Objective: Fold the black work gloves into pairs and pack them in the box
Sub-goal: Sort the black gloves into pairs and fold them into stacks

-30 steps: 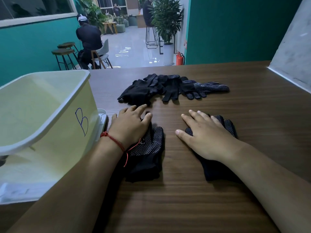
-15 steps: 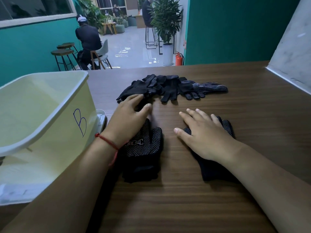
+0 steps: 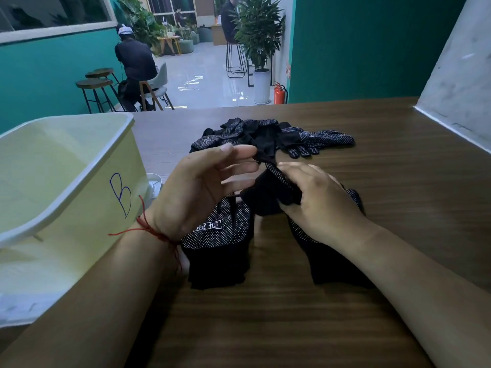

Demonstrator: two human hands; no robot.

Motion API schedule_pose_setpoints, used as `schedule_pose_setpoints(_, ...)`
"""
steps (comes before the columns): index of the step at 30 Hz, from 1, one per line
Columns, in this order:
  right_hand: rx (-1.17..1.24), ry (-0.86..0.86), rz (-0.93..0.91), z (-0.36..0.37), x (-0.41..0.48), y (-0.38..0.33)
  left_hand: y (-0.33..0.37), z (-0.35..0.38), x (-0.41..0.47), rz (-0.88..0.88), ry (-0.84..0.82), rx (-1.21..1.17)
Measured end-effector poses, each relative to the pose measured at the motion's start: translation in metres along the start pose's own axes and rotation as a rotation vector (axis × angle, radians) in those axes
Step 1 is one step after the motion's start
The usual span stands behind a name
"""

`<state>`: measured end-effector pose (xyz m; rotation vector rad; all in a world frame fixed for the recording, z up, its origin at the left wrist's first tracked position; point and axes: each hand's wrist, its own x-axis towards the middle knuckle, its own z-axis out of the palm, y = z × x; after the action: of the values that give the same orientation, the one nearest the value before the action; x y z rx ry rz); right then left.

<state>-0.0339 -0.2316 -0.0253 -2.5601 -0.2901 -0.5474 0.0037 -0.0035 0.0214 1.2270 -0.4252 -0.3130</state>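
Observation:
A black dotted work glove [image 3: 268,193] is lifted off the table between my hands. My right hand [image 3: 321,205] grips its lower part, and the thumb and forefinger of my left hand [image 3: 202,187] pinch its upper end. A black dotted glove with a white label [image 3: 220,243] lies flat below my left wrist. Another black glove [image 3: 329,261] lies under my right wrist. A loose pile of black gloves [image 3: 268,134] sits farther back on the table. The pale yellow box [image 3: 79,197], marked with a blue B, stands open at the left.
The box rests on a white lid [image 3: 16,309], and a small white object [image 3: 154,181] shows beside it. A grey wall [image 3: 457,83] borders the wooden table [image 3: 398,181] on the right. Beyond the far edge a person sits among stools.
Both hands were pressing flat on the two near gloves. My left hand then reached to the pile, and now both hands hold a glove up between them.

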Motion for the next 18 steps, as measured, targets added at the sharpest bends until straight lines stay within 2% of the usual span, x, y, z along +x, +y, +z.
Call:
schedule_pose_setpoints(3,0.181,0.098,0.051,-0.003,0.001,-0.002,0.004,-0.003,0.000,0.055,-0.029,-0.128)
schedule_pose_setpoints(6,0.607,0.168,0.181,-0.016,0.006,-0.016,0.008,-0.008,0.002,0.080,0.006,-0.219)
schedule_pose_setpoints(7,0.789,0.149,0.238,-0.023,0.007,-0.022,0.006,-0.011,0.004,0.041,0.051,-0.171)
schedule_pose_setpoints(9,1.067,0.007,0.396,-0.034,0.007,-0.030,0.001,-0.012,0.008,-0.092,0.140,-0.023)
schedule_pose_setpoints(12,1.177,-0.231,0.528,-0.045,0.004,-0.036,-0.009,-0.006,0.008,-0.299,0.131,-0.018)
schedule_pose_setpoints(15,1.330,-0.225,0.616,-0.047,0.006,-0.038,-0.008,0.000,0.006,-0.380,0.046,-0.090)
schedule_pose_setpoints(18,1.439,-0.211,0.593,-0.049,0.006,-0.038,-0.006,-0.003,0.007,-0.398,0.024,-0.222)
